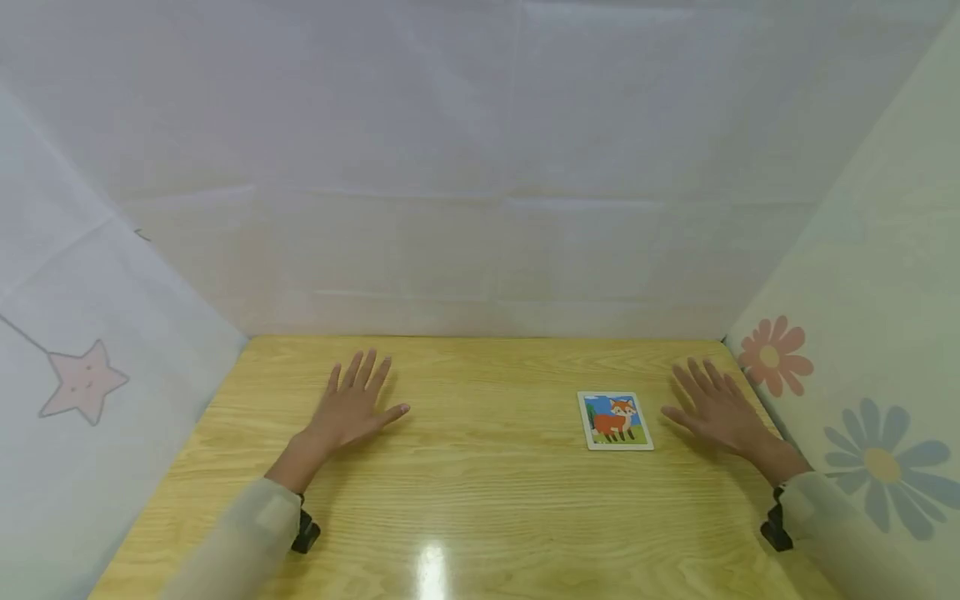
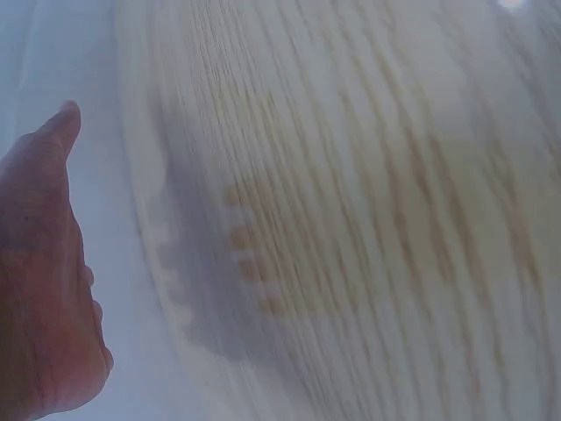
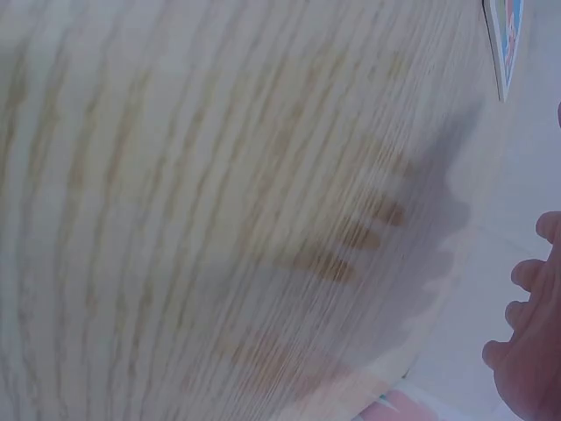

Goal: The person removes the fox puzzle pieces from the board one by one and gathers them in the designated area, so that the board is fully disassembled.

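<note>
A square picture card (image 1: pixel 616 422) with a white border lies flat on the wooden table (image 1: pixel 480 492), right of the middle; it shows an orange fox on grass under a blue sky. My right hand (image 1: pixel 718 414) hovers just to the right of the card, palm down, fingers spread, holding nothing. On the left side of the table my left hand (image 1: pixel 351 414) is likewise spread above the wood with nothing in it. Both wrist views show a hand raised over its shadow on the tabletop. A corner of the card (image 3: pixel 508 39) shows at the top of the right wrist view.
White cloth walls (image 1: pixel 480 250) stand behind the table and on both sides. The left one carries a pink star (image 1: pixel 84 381), the right one a red flower (image 1: pixel 772 357) and a blue flower (image 1: pixel 885 467). Each wrist wears a black camera mount (image 1: pixel 305 532).
</note>
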{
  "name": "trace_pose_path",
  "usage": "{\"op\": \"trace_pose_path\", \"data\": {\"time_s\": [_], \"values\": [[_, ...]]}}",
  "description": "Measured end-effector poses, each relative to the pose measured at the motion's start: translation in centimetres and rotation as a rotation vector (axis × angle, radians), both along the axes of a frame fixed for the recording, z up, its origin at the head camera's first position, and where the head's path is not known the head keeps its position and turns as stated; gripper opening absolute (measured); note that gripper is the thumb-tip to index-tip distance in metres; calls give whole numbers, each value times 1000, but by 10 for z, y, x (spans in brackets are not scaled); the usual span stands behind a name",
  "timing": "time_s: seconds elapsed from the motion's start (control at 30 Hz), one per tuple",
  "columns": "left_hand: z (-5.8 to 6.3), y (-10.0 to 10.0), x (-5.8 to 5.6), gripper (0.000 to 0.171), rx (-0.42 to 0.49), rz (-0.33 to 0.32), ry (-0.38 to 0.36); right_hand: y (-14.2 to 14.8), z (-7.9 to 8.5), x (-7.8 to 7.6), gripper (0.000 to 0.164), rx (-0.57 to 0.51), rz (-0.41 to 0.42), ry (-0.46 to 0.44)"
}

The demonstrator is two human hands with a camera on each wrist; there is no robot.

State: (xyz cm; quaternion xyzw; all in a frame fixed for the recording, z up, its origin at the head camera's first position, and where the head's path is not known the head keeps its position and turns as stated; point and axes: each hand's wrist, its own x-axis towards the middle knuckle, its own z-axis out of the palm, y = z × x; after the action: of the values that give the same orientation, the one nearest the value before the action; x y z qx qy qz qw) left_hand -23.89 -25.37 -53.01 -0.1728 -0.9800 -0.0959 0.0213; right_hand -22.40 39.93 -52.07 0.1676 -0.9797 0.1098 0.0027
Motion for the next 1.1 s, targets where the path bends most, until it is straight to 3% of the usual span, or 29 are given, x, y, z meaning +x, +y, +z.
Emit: {"op": "trace_pose_path", "data": {"time_s": [0.2, 0.57, 1.1], "values": [[-4, 18, -5, 104, -24, -43, 5, -2, -4, -1, 89, 9, 33, 13], [13, 64, -3, 101, 2, -128, 16, -11, -1, 2, 85, -17, 78, 4], [20, 129, -3, 100, -23, -228, -32, -24, -3, 6, 84, 11, 154, 16]]}}
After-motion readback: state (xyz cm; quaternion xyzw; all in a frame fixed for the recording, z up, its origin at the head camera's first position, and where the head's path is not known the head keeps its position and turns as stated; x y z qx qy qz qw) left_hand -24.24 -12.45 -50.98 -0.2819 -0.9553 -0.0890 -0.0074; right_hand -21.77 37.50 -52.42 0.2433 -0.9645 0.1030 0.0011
